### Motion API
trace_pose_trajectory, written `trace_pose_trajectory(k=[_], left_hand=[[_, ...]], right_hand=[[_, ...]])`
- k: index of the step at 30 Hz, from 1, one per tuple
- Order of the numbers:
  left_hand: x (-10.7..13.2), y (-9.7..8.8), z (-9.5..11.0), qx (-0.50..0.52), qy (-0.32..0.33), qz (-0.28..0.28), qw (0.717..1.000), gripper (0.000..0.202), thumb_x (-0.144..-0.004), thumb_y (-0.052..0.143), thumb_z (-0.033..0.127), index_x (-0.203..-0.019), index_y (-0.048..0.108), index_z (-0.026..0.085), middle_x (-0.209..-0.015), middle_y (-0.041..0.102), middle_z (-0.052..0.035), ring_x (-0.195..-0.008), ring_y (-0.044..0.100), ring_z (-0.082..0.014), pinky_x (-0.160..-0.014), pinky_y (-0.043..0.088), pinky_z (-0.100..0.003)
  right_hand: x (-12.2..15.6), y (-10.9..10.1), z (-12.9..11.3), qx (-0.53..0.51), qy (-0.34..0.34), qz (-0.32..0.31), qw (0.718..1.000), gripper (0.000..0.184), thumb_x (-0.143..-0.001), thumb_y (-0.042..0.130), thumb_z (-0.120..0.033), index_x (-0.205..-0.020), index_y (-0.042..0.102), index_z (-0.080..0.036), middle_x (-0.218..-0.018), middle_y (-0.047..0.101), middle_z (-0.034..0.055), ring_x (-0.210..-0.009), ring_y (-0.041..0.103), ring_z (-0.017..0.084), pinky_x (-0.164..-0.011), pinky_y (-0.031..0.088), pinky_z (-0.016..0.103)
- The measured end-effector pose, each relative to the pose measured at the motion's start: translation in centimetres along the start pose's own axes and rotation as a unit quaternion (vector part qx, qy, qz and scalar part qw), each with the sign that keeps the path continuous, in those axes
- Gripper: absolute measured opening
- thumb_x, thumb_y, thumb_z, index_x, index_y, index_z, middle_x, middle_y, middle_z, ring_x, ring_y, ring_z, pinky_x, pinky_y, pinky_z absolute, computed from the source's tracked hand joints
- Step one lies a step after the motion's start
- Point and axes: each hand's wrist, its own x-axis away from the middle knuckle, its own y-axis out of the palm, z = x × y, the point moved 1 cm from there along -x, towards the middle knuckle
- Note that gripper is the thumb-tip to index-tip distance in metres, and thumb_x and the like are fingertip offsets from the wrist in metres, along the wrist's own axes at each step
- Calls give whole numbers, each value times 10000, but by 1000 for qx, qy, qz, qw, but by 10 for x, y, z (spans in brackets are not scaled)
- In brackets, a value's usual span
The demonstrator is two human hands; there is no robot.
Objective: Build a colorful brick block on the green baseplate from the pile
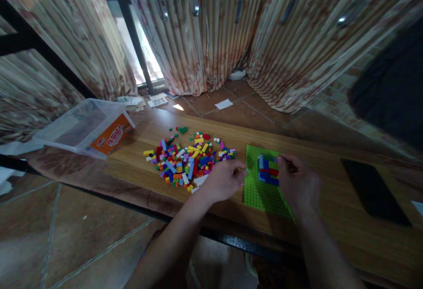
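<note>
A green baseplate [253, 192] lies on the wooden board, with a low build of toy bricks [268, 174] on it in blue, light blue and red. At the right side of that build, my right hand [300, 185] has its fingers curled together and hides part of the bricks; what they grip, if anything, is hidden. My left hand [224, 179] hovers by the baseplate's left edge. Its thumb and forefinger are pinched, and anything between them is too small to name. Just left of it spreads a pile of loose coloured bricks [178, 163].
A clear plastic box [82, 126] with an orange label stands at the board's left end. A dark flat rectangular object [375, 192] lies on the right of the wooden board [333, 187]. Papers [224, 104] are on the tiled floor, before striped curtains [211, 46].
</note>
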Motion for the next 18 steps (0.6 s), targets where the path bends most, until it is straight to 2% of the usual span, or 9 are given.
trace_pose_trajectory(k=[4, 8, 12, 18], left_hand=[[0, -35, -18, -13, -4, 113, 994, 272, -863, 445, 297, -905, 674, 155, -663, 632, 2, -581, 546, -121, -548, 410, -220], [0, -56, -31, -21, -40, 213, 976, 275, -837, 472, 298, -934, 676, 142, -658, 638, -1, -578, 543, -121, -544, 389, -220], [-1, -58, -34, -16, -42, 232, 972, 296, -836, 476, 313, -974, 675, 144, -665, 655, -7, -595, 570, -130, -549, 399, -222], [-3, -55, -28, -9, -47, 222, 974, 274, -814, 502, 302, -947, 683, 145, -671, 661, -1, -602, 576, -133, -564, 418, -225]], right_hand=[[7, 8, -12, -72, -40, -38, 996, 290, -880, 489, -389, -925, 697, -194, -902, 684, 78, -786, 626, 204, -730, 488, 332], [18, 18, -28, -111, -100, -151, 977, 210, -882, 511, -319, -951, 686, -227, -939, 686, 46, -856, 634, 195, -773, 491, 325], [32, 30, -45, -111, -154, -252, 949, 202, -874, 528, -232, -1023, 663, -251, -994, 672, 33, -939, 618, 193, -827, 478, 321], [39, 47, -56, -69, -170, -266, 946, 187, -861, 547, -157, -1000, 648, -229, -992, 658, 46, -961, 602, 198, -862, 458, 314]])
